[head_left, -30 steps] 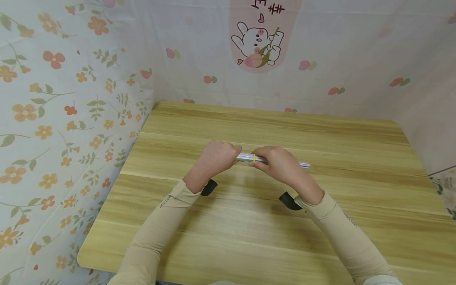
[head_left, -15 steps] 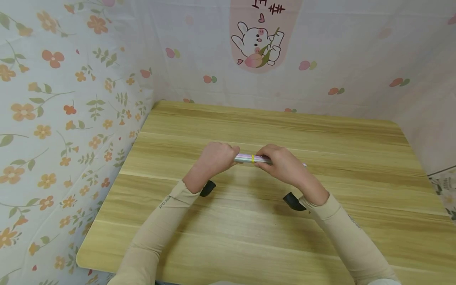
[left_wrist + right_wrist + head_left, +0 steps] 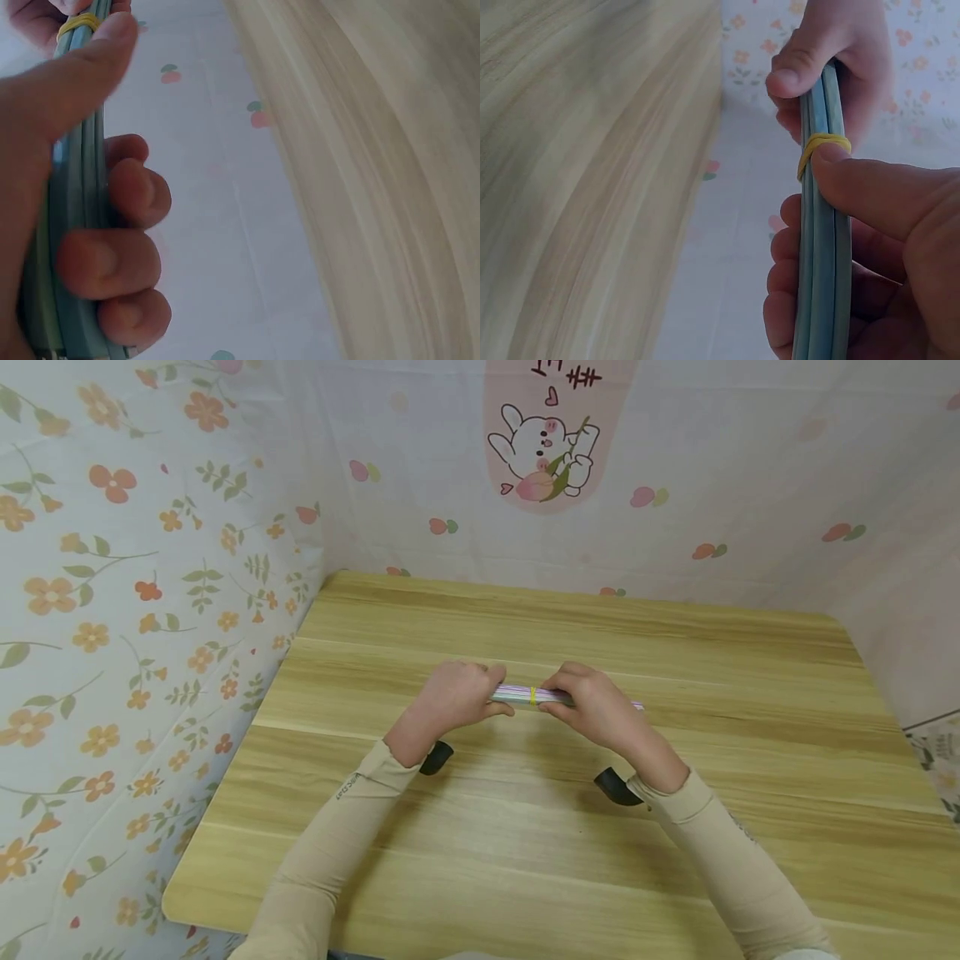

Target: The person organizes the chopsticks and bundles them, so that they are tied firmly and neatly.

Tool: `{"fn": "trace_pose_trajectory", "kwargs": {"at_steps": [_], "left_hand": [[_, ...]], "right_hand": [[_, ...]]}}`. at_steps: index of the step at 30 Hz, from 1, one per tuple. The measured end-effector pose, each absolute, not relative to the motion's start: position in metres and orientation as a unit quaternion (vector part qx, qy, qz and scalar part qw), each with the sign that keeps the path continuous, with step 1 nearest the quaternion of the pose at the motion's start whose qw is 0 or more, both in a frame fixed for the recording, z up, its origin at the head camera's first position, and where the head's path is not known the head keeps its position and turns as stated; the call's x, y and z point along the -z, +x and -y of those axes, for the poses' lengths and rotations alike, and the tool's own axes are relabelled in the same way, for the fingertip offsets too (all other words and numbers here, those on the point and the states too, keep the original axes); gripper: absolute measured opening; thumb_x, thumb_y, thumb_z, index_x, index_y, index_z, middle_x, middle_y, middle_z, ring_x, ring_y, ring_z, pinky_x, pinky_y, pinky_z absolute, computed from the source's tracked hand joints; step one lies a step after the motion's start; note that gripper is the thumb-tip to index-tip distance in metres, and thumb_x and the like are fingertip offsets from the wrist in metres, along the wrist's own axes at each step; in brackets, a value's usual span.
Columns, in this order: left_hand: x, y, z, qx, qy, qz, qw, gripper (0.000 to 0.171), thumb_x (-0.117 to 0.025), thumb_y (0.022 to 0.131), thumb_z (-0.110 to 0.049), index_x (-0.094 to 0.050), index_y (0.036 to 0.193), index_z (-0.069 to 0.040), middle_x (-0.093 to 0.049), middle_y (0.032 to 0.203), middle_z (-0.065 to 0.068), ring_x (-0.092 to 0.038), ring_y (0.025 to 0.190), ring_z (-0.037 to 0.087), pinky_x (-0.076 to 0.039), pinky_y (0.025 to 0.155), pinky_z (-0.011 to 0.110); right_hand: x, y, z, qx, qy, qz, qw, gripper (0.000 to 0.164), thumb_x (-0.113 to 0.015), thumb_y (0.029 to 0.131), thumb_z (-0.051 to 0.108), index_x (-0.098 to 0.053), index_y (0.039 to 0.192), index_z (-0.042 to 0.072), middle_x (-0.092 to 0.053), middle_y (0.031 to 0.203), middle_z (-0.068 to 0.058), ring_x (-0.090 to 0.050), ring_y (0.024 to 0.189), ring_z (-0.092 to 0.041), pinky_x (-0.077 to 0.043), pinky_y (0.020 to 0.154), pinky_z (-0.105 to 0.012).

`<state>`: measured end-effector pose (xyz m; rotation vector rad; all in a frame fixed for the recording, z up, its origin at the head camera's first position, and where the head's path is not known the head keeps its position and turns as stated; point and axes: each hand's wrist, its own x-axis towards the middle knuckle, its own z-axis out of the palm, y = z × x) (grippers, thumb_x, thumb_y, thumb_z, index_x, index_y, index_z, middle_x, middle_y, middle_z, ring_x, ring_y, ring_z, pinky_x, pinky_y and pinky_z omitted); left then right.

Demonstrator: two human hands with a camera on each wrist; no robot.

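Observation:
A bundle of slim, faceted pencils [image 3: 513, 694], pale with purple and green tints, is held level above the table in the head view. A yellow rubber band [image 3: 533, 695] is wound round it near the middle. My left hand [image 3: 453, 697] holds the left part; in the left wrist view its fingers curl round the pencils [image 3: 75, 180] and the thumb stretches along them toward the band. My right hand [image 3: 596, 703] grips the right part, its thumb tip at the band [image 3: 829, 140] in the right wrist view. A short end pokes out beyond the right hand.
The wooden table [image 3: 510, 843] spreads beneath both hands. A floral cloth [image 3: 135, 652] hangs at the left, and a pale cloth with a rabbit print [image 3: 420, 452] hangs behind. Black curved pieces [image 3: 618, 787] sit at both wrists.
My right hand has slid slightly right along the bundle, baring the rubber band more. The bundle has shifted a little left. The left thumb now shows below the bundle, stretched out.

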<state>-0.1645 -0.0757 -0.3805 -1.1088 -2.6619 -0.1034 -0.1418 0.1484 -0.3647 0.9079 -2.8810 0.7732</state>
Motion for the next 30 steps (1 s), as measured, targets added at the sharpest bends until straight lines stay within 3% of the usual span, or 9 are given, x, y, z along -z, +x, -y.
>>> {"fn": "trace_pose_trajectory", "kwargs": {"at_steps": [8, 30], "left_hand": [[0.388, -0.165, 0.076, 0.055, -0.392, 0.912, 0.104, 0.038, -0.062, 0.089, -0.048, -0.052, 0.094, -0.012, -0.058, 0.071, 0.001, -0.042, 0.046, 0.009, -0.028, 0.041, 0.021], [0.414, -0.164, 0.071, 0.068, -0.385, 0.917, 0.083, 0.031, -0.062, 0.091, -0.043, -0.058, 0.096, -0.013, -0.060, 0.079, 0.001, -0.049, 0.056, 0.010, -0.040, 0.048, 0.023]], "right_hand": [[0.375, -0.142, -0.152, -0.249, 0.292, 0.923, 0.023, 0.018, -0.074, 0.083, 0.014, -0.071, 0.097, 0.002, -0.063, 0.088, -0.006, -0.057, 0.073, -0.014, -0.049, 0.065, -0.030], [0.408, -0.144, -0.154, -0.256, 0.292, 0.919, 0.070, 0.020, -0.079, 0.078, 0.012, -0.069, 0.091, 0.000, -0.063, 0.087, -0.008, -0.062, 0.077, -0.019, -0.053, 0.068, -0.033]]}}
